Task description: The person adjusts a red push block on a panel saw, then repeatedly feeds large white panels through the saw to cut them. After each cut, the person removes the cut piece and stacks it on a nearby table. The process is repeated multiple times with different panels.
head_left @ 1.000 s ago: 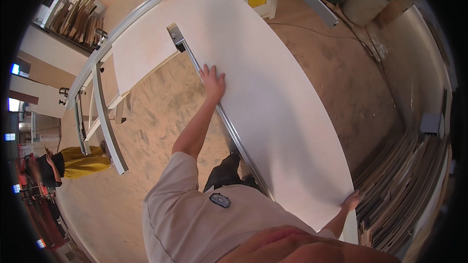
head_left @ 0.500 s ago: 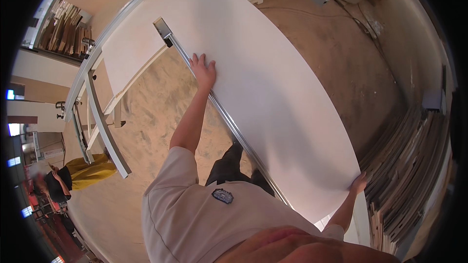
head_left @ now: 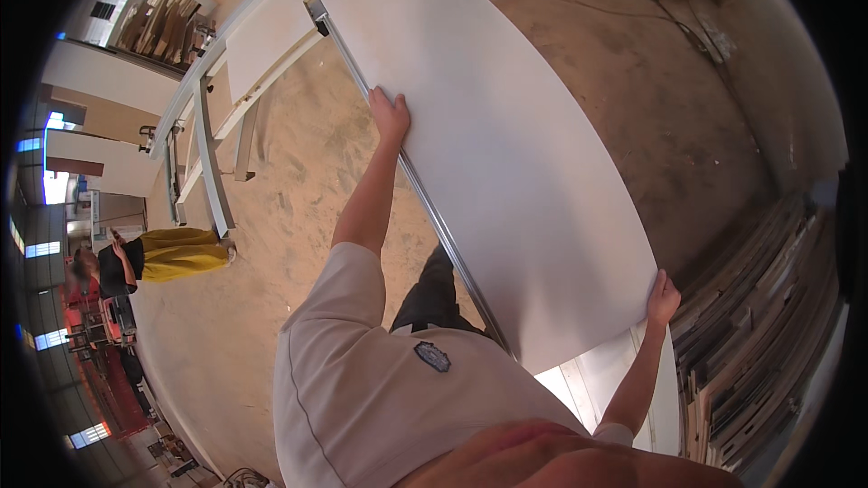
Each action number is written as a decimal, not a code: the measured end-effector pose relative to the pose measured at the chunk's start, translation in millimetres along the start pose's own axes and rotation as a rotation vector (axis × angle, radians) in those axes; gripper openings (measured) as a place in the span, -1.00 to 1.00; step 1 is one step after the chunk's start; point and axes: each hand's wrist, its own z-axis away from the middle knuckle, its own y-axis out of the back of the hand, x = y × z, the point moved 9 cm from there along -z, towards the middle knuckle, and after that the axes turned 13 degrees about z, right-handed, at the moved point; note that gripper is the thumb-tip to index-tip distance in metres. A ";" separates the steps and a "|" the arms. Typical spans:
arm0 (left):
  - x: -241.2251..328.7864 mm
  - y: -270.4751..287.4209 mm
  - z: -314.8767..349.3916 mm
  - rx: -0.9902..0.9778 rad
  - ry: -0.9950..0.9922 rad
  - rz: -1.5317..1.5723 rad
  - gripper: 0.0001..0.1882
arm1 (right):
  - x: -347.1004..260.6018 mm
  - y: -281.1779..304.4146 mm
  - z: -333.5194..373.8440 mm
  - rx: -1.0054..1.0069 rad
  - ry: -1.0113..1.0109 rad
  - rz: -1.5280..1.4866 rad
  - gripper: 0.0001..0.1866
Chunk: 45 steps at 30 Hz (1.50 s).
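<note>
A large white board (head_left: 515, 154) stretches from the top of the view down to the lower right. Along its left edge runs a shiny metal rail (head_left: 438, 219), with a small metal end block (head_left: 316, 11) at its far end. My left hand (head_left: 391, 117) is closed on that left edge, beside the rail; the fingers curl over the edge and are partly hidden. At the board's near right corner, my right hand (head_left: 665, 298) grips the edge. The fingers there are bent around it, partly out of sight.
A grey metal frame (head_left: 206, 154) stands on the dusty floor (head_left: 298, 163) at left. Beyond it is another person (head_left: 172, 256) in yellow trousers. Stacked thin boards (head_left: 759, 325) lie along the right. White panels (head_left: 619, 370) show below the board's near end.
My left hand has gone from lying spread on the board to gripping its edge. The board's near end and my right hand have shifted farther away, upward in the view.
</note>
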 end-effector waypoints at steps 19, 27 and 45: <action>-19.7 -4.4 -13.8 0.000 0.079 0.032 -0.41 | 0.6 20.9 -14.8 0.135 -0.045 -0.146 -0.65; -2.5 -6.3 -11.9 -0.029 0.000 0.082 -0.48 | 17.6 13.0 -18.4 0.120 -0.077 -0.131 -0.67; 9.8 -9.2 -8.4 0.013 0.022 0.041 -0.47 | 19.9 9.3 -30.6 0.051 -0.079 -0.193 -0.68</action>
